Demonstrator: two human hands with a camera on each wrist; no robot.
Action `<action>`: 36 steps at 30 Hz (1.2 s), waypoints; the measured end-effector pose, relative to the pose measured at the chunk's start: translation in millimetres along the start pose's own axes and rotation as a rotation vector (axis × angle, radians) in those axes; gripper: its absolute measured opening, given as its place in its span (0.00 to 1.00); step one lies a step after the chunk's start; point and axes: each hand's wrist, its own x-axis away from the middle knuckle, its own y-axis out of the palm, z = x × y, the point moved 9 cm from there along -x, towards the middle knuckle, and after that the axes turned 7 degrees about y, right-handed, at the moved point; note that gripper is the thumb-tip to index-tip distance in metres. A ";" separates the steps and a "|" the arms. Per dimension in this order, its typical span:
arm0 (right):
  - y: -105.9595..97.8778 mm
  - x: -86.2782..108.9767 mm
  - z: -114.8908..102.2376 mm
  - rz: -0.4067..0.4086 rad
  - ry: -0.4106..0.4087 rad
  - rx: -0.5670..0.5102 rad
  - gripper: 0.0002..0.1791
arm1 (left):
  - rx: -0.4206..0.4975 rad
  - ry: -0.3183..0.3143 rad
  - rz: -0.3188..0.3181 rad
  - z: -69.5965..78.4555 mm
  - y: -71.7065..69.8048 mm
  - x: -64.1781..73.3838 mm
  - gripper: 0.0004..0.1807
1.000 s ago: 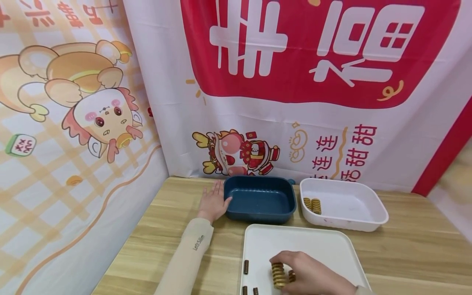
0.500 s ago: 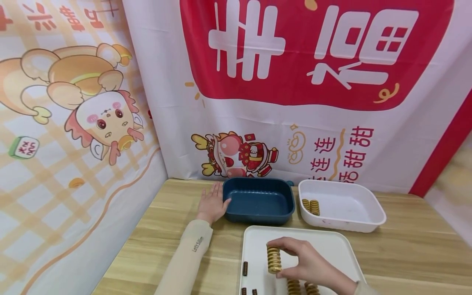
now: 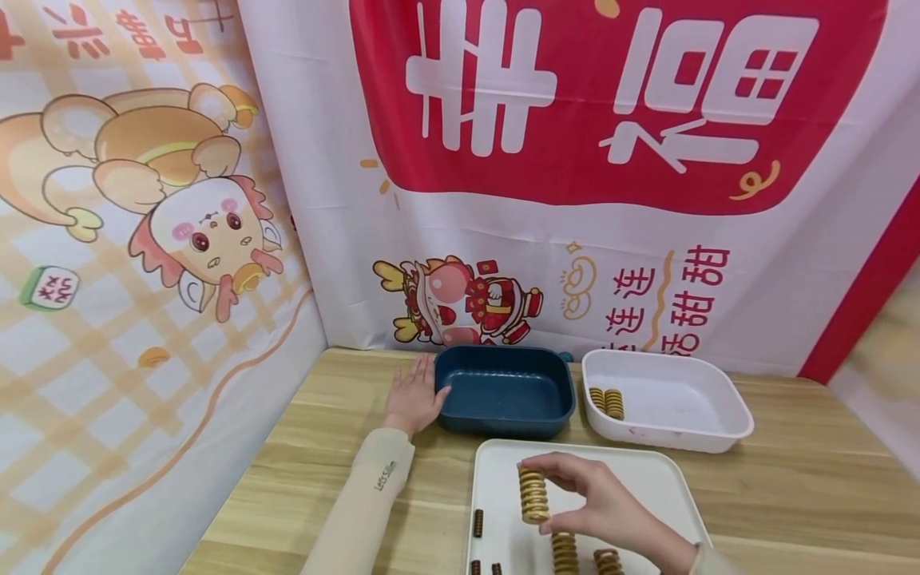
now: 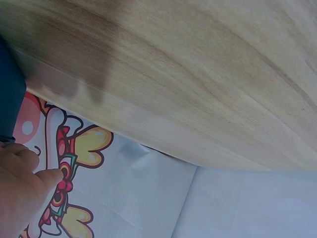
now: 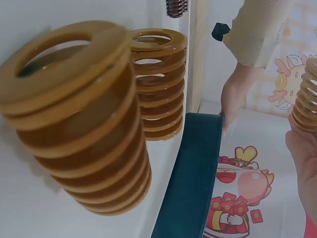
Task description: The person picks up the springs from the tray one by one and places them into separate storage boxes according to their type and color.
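Note:
My right hand [image 3: 600, 507] pinches a gold coil spring [image 3: 533, 495] by its two ends, thumb below and fingers on top. The spring is upright above the white tray [image 3: 496, 471]; the right wrist view shows part of it at the right edge. Two more gold springs, a nearer one [image 5: 94, 124] and a farther one [image 5: 161, 89], stand on the tray under that hand. At the back, my left hand [image 3: 414, 399] rests with fingers extended against the left side of the dark blue bin [image 3: 506, 426], its thumb at the rim.
Several small dark springs [image 3: 478, 523] stand along the tray's left side. A white bin [image 3: 668, 436], right of the blue one, holds gold springs [image 3: 613, 404] in its left end. Printed cloth [image 3: 345, 263] hangs behind and left of the wooden table [image 3: 287, 479].
My right hand has lifted the gold spring up from the tray, uncovering the two springs beneath. Since half a second ago it has risen only slightly. The left hand keeps its place.

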 end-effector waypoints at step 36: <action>-16.6 0.5 -18.0 0.037 -0.068 -0.189 0.33 | 0.001 0.016 0.017 1.0 -2.6 0.8 0.38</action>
